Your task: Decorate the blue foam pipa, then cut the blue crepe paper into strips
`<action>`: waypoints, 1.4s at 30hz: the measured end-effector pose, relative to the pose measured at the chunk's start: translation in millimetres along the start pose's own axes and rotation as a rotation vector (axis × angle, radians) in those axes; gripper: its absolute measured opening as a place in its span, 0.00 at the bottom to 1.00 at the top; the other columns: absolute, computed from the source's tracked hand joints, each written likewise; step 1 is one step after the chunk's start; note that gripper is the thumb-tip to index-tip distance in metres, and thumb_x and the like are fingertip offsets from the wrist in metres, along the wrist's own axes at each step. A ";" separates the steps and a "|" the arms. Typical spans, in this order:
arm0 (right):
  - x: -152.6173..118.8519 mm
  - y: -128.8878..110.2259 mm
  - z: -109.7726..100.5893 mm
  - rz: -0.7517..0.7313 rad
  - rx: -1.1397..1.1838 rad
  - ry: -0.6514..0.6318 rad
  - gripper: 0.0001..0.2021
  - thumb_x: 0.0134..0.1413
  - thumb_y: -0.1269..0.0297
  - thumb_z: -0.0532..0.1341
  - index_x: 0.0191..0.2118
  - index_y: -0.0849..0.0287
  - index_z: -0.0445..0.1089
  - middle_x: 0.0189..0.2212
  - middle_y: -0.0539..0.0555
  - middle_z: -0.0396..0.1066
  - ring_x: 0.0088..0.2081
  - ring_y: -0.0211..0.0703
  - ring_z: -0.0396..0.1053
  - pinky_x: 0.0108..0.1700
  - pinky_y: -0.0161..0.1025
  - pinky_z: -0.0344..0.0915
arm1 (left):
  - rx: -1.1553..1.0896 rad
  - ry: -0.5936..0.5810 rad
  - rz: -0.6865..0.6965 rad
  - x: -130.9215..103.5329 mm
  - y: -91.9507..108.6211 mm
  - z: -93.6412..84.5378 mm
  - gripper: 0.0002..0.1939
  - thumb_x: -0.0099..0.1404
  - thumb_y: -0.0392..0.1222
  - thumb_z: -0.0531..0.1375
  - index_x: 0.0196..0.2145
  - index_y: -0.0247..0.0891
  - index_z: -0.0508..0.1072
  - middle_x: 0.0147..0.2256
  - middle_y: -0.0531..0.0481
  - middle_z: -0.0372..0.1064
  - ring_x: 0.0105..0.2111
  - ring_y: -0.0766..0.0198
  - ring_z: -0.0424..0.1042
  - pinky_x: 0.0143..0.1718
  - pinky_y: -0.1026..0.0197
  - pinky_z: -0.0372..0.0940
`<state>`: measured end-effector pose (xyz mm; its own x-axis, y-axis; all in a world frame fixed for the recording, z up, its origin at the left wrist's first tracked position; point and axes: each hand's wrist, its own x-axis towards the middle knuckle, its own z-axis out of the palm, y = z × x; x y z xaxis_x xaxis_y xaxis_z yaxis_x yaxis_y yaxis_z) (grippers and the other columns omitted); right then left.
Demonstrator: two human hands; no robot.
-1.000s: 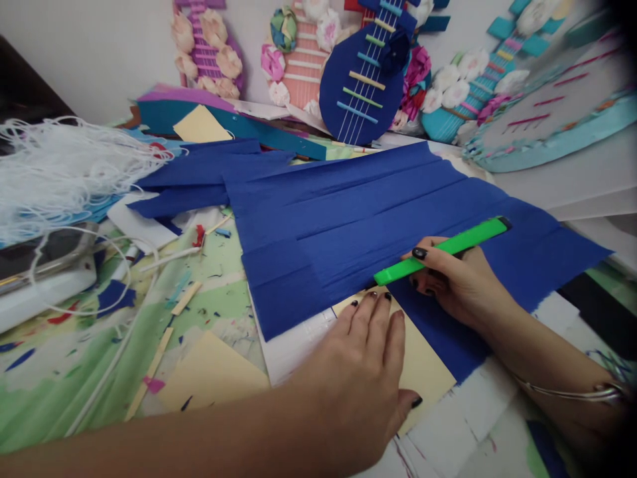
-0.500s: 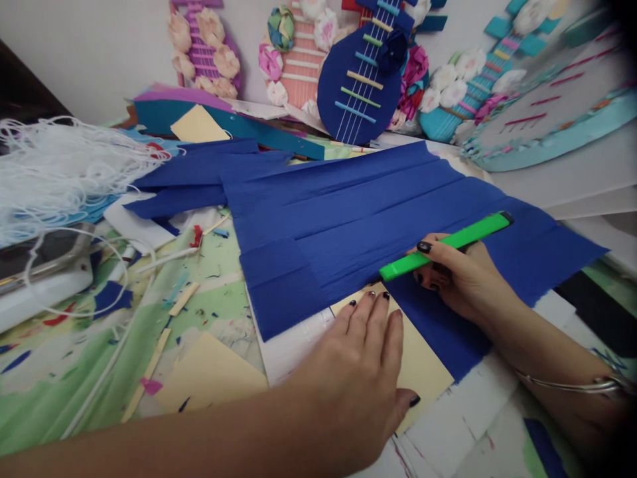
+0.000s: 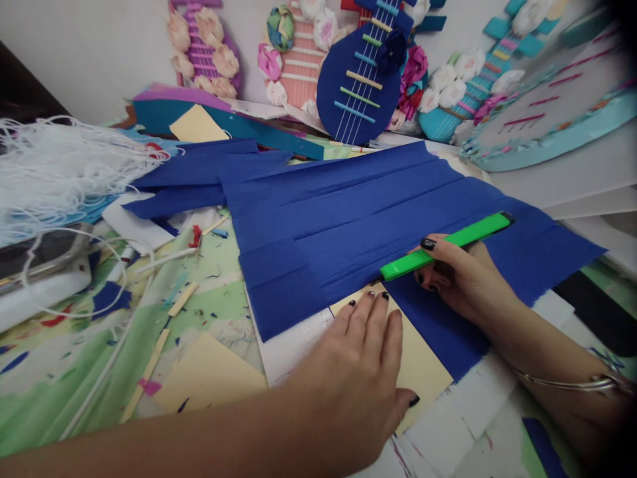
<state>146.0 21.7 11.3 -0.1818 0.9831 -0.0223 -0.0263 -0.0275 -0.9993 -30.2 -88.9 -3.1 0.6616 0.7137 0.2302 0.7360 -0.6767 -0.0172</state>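
Note:
My left hand (image 3: 355, 372) lies flat, fingers stretched out, pressing on a pale yellow piece of card (image 3: 423, 358). That card lies over a large sheet of dark blue crepe paper (image 3: 358, 212). In my right hand (image 3: 458, 272) is a green utility knife (image 3: 448, 245), held slanting with its near end close to the card's top corner. The blade tip is too small to make out. White sheets (image 3: 288, 352) lie beneath the blue paper.
Tangled white cord (image 3: 64, 166) and a phone (image 3: 44, 259) lie at the left. Paper scraps and another yellow card (image 3: 209, 378) are scattered on the green cloth. Decorated paper guitars, one dark blue (image 3: 358, 93), lean along the back wall.
Almost nothing differs. The right thumb sits very slightly further right along the utility knife; the left hand and the card hold their place.

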 end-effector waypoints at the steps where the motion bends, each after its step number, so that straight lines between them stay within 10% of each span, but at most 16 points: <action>1: -0.4 -0.4 0.2 0.002 -0.006 -0.009 0.14 0.48 0.63 0.65 0.18 0.60 0.65 0.11 0.50 0.65 0.13 0.30 0.57 0.14 0.28 0.51 | 0.003 0.000 0.000 -0.1 0.2 0.2 0.33 0.69 0.54 0.46 0.59 0.20 0.60 0.59 0.27 0.55 0.60 0.41 0.57 0.57 0.48 0.57; 42: 1.9 -1.1 -3.0 0.009 -0.057 -0.015 0.08 0.47 0.65 0.66 0.22 0.59 0.70 0.12 0.49 0.65 0.13 0.31 0.56 0.15 0.30 0.50 | 0.004 -0.013 0.006 -0.4 0.4 -1.7 0.33 0.70 0.53 0.45 0.59 0.20 0.60 0.59 0.27 0.54 0.60 0.41 0.56 0.57 0.48 0.57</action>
<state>148.6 24.1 12.3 -0.1961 0.9801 -0.0317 0.0313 -0.0261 -0.9992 -30.4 -89.8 -1.5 0.6680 0.7116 0.2177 0.7323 -0.6806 -0.0227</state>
